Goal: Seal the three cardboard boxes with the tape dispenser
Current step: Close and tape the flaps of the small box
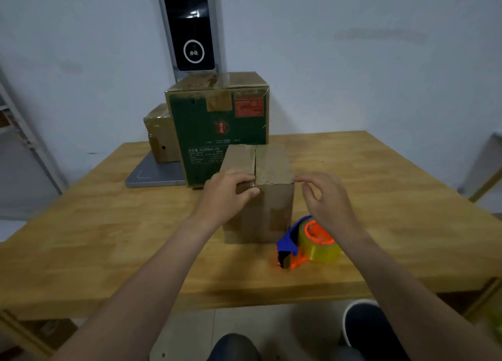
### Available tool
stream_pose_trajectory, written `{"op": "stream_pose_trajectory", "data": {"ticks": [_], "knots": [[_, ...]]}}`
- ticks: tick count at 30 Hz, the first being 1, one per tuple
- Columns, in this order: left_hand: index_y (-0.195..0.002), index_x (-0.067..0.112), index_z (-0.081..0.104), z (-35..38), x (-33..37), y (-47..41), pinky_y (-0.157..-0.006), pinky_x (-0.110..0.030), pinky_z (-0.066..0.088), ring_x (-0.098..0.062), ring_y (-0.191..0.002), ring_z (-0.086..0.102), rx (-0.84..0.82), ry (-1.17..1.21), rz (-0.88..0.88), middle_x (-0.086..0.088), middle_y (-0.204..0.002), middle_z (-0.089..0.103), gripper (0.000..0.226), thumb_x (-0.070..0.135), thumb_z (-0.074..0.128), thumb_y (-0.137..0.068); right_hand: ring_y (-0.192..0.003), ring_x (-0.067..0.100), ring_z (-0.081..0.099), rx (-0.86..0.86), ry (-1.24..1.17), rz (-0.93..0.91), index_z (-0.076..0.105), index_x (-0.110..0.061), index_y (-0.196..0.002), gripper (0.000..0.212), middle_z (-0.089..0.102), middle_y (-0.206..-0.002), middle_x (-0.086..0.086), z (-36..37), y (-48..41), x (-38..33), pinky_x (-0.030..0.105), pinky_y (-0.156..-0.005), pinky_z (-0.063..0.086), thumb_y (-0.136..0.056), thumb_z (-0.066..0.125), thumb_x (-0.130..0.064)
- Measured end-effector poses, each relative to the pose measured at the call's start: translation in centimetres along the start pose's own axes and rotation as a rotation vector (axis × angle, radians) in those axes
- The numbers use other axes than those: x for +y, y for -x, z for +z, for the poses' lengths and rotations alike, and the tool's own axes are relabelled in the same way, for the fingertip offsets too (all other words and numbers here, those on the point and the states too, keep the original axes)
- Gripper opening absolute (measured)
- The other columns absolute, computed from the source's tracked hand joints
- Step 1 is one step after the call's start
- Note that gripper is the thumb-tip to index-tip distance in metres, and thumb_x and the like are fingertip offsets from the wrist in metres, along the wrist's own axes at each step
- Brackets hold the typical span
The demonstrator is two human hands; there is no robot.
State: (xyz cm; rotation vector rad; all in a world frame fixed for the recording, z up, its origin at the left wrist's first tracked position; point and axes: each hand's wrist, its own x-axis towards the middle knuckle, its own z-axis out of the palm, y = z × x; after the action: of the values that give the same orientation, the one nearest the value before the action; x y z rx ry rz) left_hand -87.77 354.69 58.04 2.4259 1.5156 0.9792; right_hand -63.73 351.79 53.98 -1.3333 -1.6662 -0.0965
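The dispenser [307,244] lies idle just beside the small box [271,167], handy for taping. The left hand [225,195] pinches that box's top edge, probably to hold the flaps closed. The right hand [326,200], fingers spread, touches its corner. The green box [212,127] and brown box [160,135] wait behind.

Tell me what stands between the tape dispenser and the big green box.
In the head view, the plain brown box, gripped by the left hand, separates the tape dispenser and green box.

Gripping the plain cardboard box [260,211] at its near top edge with the left hand [225,195], holding the right hand [328,200] loosely open above the tape dispenser [307,245] on the wooden table [108,238].
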Motion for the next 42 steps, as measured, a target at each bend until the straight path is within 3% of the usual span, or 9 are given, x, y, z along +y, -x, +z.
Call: {"op": "stream_pose_trajectory", "data": {"ticks": [3, 8, 16, 24, 28, 31, 35, 38, 42], "knots": [[-0.131, 0.035, 0.066, 0.6, 1.1, -0.2, -0.115, -0.047, 0.038, -0.018, -0.138, 0.043, -0.027, -0.031, -0.039, 0.007, -0.150, 0.042, 0.041, 0.044, 0.072, -0.091, -0.118, 0.022, 0.059, -0.282, 0.150, 0.258, 0.072, -0.025, -0.114, 0.033, 0.068, -0.122, -0.003, -0.8, 0.3, 2.4, 0.030, -0.099, 0.043, -0.088, 0.061, -0.008], [-0.135, 0.046, 0.056, 1.5, 2.8, 0.0, -0.116, -0.074, 0.005, -0.020, -0.150, 0.024, -0.041, -0.173, -0.102, 0.007, -0.158, 0.027, 0.050, 0.055, 0.070, -0.088, -0.115, 0.023, 0.062, -0.817, 0.345, 0.477, 0.058, -0.032, -0.137, 0.052, 0.060, -0.137, 0.002, -1.0, 0.6, 3.7, 0.034, -0.086, 0.055, -0.087, 0.063, -0.017], [-0.128, 0.045, 0.061, 0.6, 3.2, 0.1, -0.114, -0.078, 0.002, -0.020, -0.147, 0.029, -0.022, -0.116, -0.145, 0.010, -0.152, 0.038, 0.035, 0.055, 0.060, -0.094, -0.116, 0.023, 0.061, -0.698, 0.417, 0.326, 0.068, -0.032, -0.118, 0.043, 0.067, -0.123, 0.002, -2.0, 1.0, 4.6, 0.035, -0.087, 0.050, -0.086, 0.062, -0.004], [-0.129, 0.037, 0.063, -0.5, 4.9, 0.0, -0.122, -0.067, 0.002, -0.020, -0.142, 0.038, 0.020, -0.026, -0.122, 0.008, -0.143, 0.050, 0.031, 0.047, 0.056, -0.100, -0.081, 0.027, 0.061, -0.396, 0.140, 0.405, 0.048, -0.030, -0.102, 0.046, 0.067, -0.102, 0.003, -8.3, -0.4, 3.6, 0.032, -0.064, 0.046, -0.071, 0.059, 0.003], [-0.123, 0.031, 0.066, -1.5, 5.9, -0.1, -0.124, -0.056, 0.018, -0.019, -0.136, 0.045, 0.101, 0.025, -0.069, 0.005, -0.137, 0.058, 0.025, 0.037, 0.059, -0.100, -0.073, 0.020, 0.067, -0.179, -0.026, 0.394, 0.059, -0.035, -0.121, 0.066, 0.065, -0.097, -0.001, -10.6, -2.2, 1.1, 0.025, -0.057, 0.052, -0.073, 0.052, 0.010], [-0.111, 0.029, 0.070, -2.2, 6.8, 0.0, -0.105, -0.037, 0.043, -0.017, -0.124, 0.052, 0.190, 0.026, -0.032, 0.009, -0.122, 0.066, 0.016, 0.031, 0.059, -0.099, -0.078, 0.019, 0.071, -0.101, -0.140, 0.420, 0.062, -0.035, -0.130, 0.070, 0.062, -0.097, -0.015, -11.0, -3.7, -1.2, 0.033, -0.060, 0.058, -0.078, 0.048, 0.010], [-0.100, 0.024, 0.073, -4.1, 8.6, -0.2, -0.070, -0.024, 0.042, -0.013, -0.097, 0.068, -0.042, 0.650, -0.417, 0.009, -0.101, 0.075, 0.021, 0.035, 0.055, -0.102, -0.093, 0.022, 0.068, -0.047, -0.217, 0.387, 0.067, -0.029, -0.123, 0.062, 0.059, -0.099, -0.019, -10.3, -5.1, -3.0, 0.043, -0.078, 0.060, -0.077, 0.049, 0.009], [-0.108, 0.019, 0.071, -5.2, 8.9, 0.6, -0.073, -0.035, 0.040, -0.018, -0.085, 0.070, -0.324, 1.042, -0.699, 0.002, -0.094, 0.078, 0.042, 0.051, 0.044, -0.104, -0.099, 0.020, 0.067, -0.038, -0.240, 0.361, 0.068, -0.030, -0.121, 0.062, 0.062, -0.104, -0.017, -9.3, -5.4, -3.6, 0.046, -0.085, 0.059, -0.076, 0.051, 0.008], [-0.107, 0.021, 0.071, -5.7, 8.3, 0.8, -0.076, -0.035, 0.040, -0.016, -0.078, 0.067, -0.379, 1.210, -0.756, 0.004, -0.086, 0.075, 0.048, 0.058, 0.042, -0.102, -0.104, 0.014, 0.061, -0.026, -0.263, 0.349, 0.067, -0.031, -0.122, 0.061, 0.064, -0.112, -0.006, -8.0, -5.5, -4.2, 0.039, -0.086, 0.058, -0.077, 0.054, 0.008]]}}
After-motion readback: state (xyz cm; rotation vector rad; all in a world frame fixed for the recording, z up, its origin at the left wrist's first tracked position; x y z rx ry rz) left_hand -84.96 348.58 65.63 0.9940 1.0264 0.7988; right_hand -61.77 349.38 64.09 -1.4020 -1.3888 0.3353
